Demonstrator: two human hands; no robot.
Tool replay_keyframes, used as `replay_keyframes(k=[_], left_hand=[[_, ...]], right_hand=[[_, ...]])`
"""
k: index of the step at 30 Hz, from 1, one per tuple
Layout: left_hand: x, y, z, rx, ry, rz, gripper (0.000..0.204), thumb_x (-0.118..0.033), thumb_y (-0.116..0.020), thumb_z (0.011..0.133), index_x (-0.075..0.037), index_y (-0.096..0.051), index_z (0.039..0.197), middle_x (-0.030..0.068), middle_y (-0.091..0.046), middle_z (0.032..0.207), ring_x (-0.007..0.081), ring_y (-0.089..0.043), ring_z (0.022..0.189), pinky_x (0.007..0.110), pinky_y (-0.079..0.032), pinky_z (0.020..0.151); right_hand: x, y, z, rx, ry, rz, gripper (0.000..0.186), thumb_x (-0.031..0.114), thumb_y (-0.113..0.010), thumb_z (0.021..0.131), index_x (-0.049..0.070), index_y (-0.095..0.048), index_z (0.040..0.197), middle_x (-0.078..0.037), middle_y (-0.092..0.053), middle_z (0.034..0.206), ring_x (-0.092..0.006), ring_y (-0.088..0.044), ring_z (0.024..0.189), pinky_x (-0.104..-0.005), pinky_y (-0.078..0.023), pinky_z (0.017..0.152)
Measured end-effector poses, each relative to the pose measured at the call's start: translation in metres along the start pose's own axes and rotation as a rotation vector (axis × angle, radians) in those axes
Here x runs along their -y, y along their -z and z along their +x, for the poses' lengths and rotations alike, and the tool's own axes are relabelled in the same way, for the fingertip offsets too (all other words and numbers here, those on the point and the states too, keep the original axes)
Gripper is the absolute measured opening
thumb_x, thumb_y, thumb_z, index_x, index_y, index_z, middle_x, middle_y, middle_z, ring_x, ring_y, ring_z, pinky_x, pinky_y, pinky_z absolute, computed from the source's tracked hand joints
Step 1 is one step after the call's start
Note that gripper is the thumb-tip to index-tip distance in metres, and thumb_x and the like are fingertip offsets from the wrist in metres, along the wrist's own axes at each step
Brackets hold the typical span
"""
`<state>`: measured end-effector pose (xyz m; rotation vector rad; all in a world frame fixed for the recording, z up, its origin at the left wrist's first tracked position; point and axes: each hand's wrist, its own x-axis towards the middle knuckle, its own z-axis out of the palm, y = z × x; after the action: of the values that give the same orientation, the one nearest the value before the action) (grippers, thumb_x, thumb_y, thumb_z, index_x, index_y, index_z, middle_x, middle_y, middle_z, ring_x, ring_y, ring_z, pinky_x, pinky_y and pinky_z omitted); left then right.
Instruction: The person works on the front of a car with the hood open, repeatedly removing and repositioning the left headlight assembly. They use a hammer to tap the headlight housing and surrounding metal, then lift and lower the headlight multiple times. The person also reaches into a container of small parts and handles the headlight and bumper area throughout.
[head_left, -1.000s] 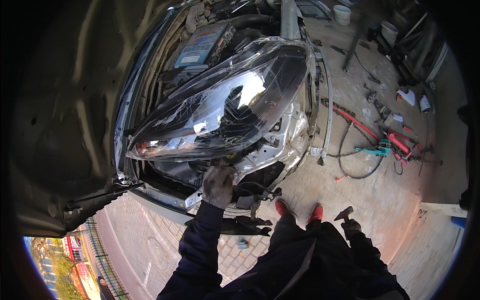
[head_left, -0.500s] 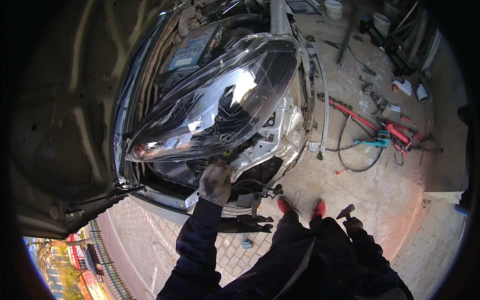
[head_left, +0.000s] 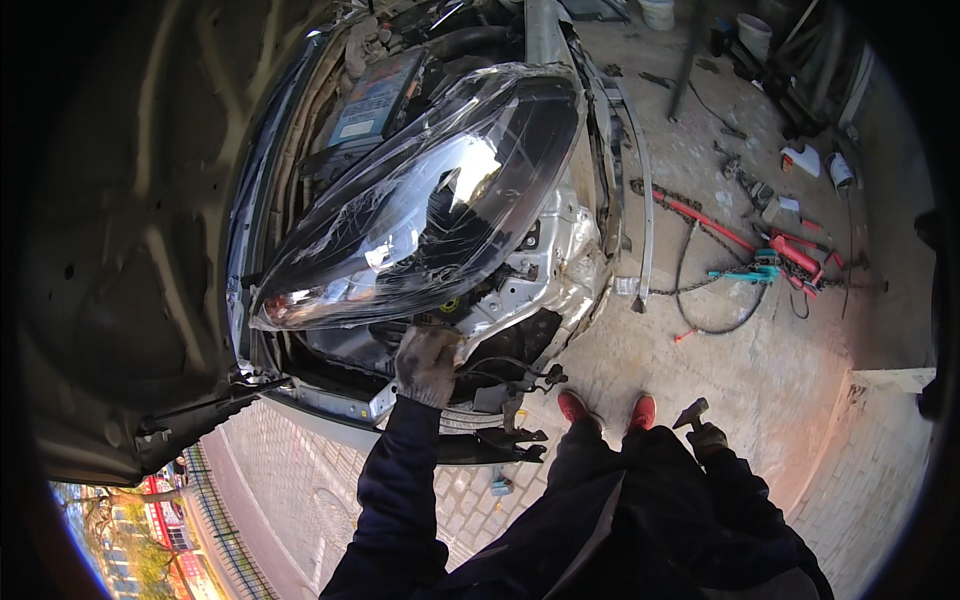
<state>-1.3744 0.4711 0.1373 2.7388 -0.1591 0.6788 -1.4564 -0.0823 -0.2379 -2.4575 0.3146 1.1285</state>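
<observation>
Headlight (head_left: 420, 215): across the car (head_left: 575, 235), long axis slanting near-left to far-right, tapered tip near-left!
Left grip (head_left: 425, 366): curled just nearside, can't tell on what.
Right grip (head_left: 709, 438): clenched round hammer (head_left: 692, 411).
Far side: battery (head_left: 376, 98).
Left barrier: raised hood (head_left: 150, 200).

Gloved left hand (head_left: 425, 363): fingers curled; grip contents unclear. Just beyond it, film-wrapped headlight (head_left: 430, 210); farther beyond, blue-topped battery (head_left: 372, 100). Silver bodywork (head_left: 560, 235) extends beyond and right of the same hand. Right hand (head_left: 709, 438) grasps hammer (head_left: 691, 412). Red shoes (head_left: 642, 410) lie between hands; red tool (head_left: 797, 255) lies on floor (head_left: 640, 350) beyond right hand.
</observation>
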Motion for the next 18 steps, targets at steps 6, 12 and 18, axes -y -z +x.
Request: replay_keyframes(k=[6, 12, 18], left_hand=[[-0.0017, 0.0000, 0.0012, 0.031, 0.010, 0.065, 0.017, 0.005, -0.076, 0.081, -0.009, -0.075, 0.091, 0.0101, -0.078, 0.098, 0.0319, -0.073, 0.096, 0.043, -0.059, 0.087], [-0.0041, 0.0050, 0.0064, 0.051, 0.019, 0.090, 0.019, 0.002, -0.081, 0.081, -0.009, -0.079, 0.097, 0.0109, -0.076, 0.103, 0.0333, -0.072, 0.098, 0.044, -0.058, 0.087], [-0.0086, 0.0079, 0.0095, 0.083, 0.048, 0.065, 0.017, -0.001, -0.082, 0.083, -0.009, -0.081, 0.098, 0.0113, -0.075, 0.103, 0.0334, -0.071, 0.098, 0.045, -0.058, 0.086]], right_hand=[[-0.0104, -0.0053, 0.0041, 0.003, -0.038, 0.003, 0.057, 0.052, -0.073, 0.092, 0.001, -0.073, 0.116, -0.026, -0.077, 0.115, -0.0440, -0.074, 0.114, -0.0537, -0.058, 0.099], [-0.0104, -0.0049, 0.0035, 0.006, -0.055, 0.029, 0.053, 0.050, -0.075, 0.092, 0.003, -0.071, 0.114, -0.024, -0.077, 0.115, -0.0422, -0.073, 0.117, -0.0516, -0.058, 0.099], [-0.0081, -0.0058, 0.0050, 0.019, -0.095, 0.058, 0.054, 0.051, -0.075, 0.092, 0.003, -0.070, 0.116, -0.024, -0.078, 0.114, -0.0425, -0.074, 0.115, -0.0521, -0.058, 0.099]])
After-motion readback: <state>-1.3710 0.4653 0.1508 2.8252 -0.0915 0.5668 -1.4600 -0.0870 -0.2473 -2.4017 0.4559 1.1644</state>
